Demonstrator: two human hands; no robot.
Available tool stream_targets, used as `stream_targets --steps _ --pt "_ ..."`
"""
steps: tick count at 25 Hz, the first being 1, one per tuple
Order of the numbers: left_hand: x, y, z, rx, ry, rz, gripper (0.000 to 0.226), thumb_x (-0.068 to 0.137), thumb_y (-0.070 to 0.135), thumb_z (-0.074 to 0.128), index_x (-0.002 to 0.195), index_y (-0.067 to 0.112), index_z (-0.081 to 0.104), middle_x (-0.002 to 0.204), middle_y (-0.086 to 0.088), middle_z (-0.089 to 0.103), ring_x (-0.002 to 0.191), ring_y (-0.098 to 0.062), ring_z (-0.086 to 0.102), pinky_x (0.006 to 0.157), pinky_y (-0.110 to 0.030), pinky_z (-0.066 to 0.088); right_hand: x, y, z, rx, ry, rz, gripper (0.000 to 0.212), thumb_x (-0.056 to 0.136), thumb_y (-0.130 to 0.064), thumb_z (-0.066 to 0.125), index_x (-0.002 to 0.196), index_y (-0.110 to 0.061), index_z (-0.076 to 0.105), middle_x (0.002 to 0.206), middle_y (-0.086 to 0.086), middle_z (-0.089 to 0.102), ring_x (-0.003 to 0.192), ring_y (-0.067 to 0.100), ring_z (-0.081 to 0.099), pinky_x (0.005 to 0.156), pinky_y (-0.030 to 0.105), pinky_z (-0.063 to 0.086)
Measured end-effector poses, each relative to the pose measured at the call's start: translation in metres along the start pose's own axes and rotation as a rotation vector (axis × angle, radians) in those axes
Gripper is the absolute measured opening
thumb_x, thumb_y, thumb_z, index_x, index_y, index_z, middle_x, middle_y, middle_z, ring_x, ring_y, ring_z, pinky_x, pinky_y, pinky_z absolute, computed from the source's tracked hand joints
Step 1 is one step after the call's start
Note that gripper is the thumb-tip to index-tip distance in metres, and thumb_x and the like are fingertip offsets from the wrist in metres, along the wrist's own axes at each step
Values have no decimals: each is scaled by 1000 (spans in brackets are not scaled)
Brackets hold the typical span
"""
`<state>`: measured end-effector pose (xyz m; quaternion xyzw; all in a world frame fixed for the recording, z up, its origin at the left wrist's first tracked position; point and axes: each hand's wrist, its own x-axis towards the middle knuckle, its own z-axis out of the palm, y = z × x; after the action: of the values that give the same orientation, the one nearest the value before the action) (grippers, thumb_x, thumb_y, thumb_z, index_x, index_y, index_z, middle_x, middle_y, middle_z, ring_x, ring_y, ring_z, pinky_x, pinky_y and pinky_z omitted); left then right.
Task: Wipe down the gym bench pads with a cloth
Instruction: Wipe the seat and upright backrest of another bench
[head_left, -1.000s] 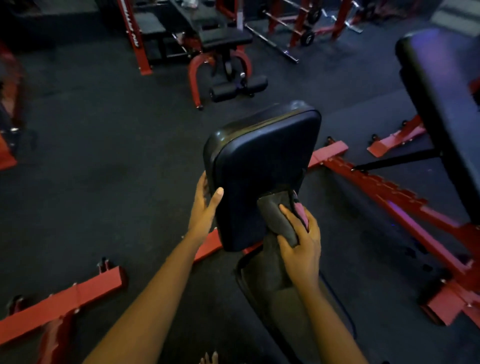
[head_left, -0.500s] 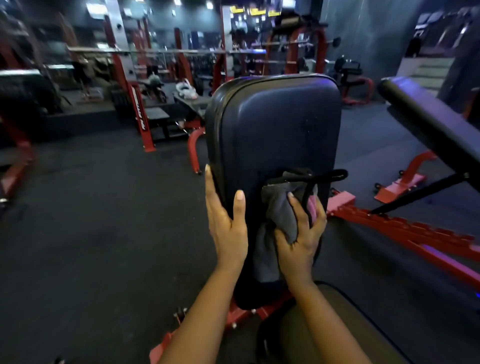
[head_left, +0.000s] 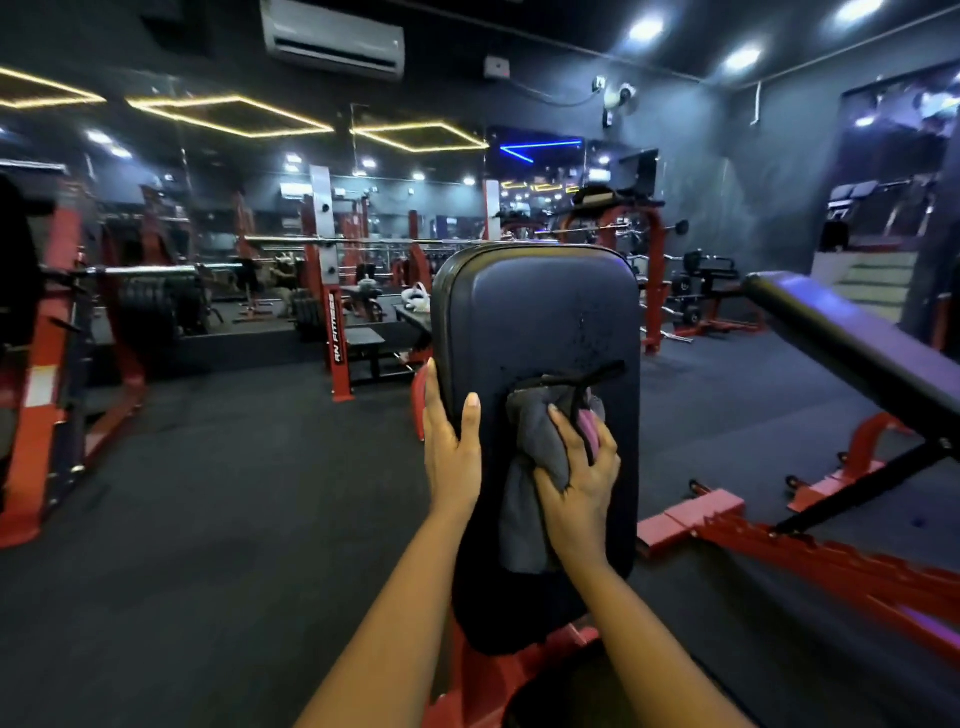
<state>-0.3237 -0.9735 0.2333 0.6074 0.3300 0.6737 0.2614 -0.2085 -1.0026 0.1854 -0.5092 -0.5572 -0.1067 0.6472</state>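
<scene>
Pink item (head_left: 590, 434) in cloth (head_left: 524, 519), unidentifiable
</scene>
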Motion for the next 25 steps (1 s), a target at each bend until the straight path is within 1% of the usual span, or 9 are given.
stream_targets --steps 3,5,8,10,12,15,18,20,25 --pt "5 10 -14 46 -104 -40 68 79 64 43 137 53 9 156 10 15 142 -9 18 118 -42 20 17 -8 -24 127 -77 2 52 80 -23 54 128 -38 44 139 6 35 127 11 30 109 30 26" --pt "12 19 -22 36 -130 -22 61 88 52 49 137 53 12 154 14 15 142 -7 17 118 -40 18 36 -22 -38 216 -22 -31 49 81 -26 51 128 -38 45 137 4 38 127 16 36 109 33 30" --pt "23 40 -16 -16 -94 5 56 92 49 43 140 47 15 146 23 16 139 -2 16 115 -30 16 84 -58 -43 265 125 -112 52 78 -25 51 129 -33 50 137 7 40 125 17 38 107 23 29" --pt "26 46 -7 -73 -51 35 60 81 70 38 136 53 19 145 24 19 134 11 18 111 -19 16 112 -84 -32 186 123 -168 53 76 -23 56 128 -29 53 137 9 40 120 17 36 103 20 29" --pt "28 40 0 -129 9 48 70 71 83 34 134 55 24 146 22 23 129 19 22 109 -14 18 122 -98 -12 5 24 -250 54 73 -30 57 127 -34 53 142 7 36 122 23 32 101 39 32" --pt "28 25 7 -198 56 49 75 74 82 35 140 45 31 147 14 33 134 6 31 114 -28 25 116 -94 14 -242 -27 -364 45 74 -42 48 119 -39 53 146 4 29 126 28 28 94 56 33" --pt "30 23 6 -219 39 73 74 73 83 34 137 48 28 145 22 31 134 10 27 108 -18 25 122 -83 19 -308 36 -443 37 82 -40 46 117 -38 56 145 7 31 124 30 31 88 56 37" --pt "29 22 5 -192 22 93 69 75 80 33 137 49 25 148 24 25 137 9 21 112 -21 19 136 -66 12 -326 84 -378 39 82 -34 52 121 -38 56 145 10 34 124 32 30 89 57 37" --pt "30 19 6 -127 -11 43 54 78 69 31 130 66 16 142 38 16 135 14 16 118 -38 14 182 17 -35 -198 170 89 56 83 -16 61 133 -38 48 147 10 30 126 38 33 100 56 36"
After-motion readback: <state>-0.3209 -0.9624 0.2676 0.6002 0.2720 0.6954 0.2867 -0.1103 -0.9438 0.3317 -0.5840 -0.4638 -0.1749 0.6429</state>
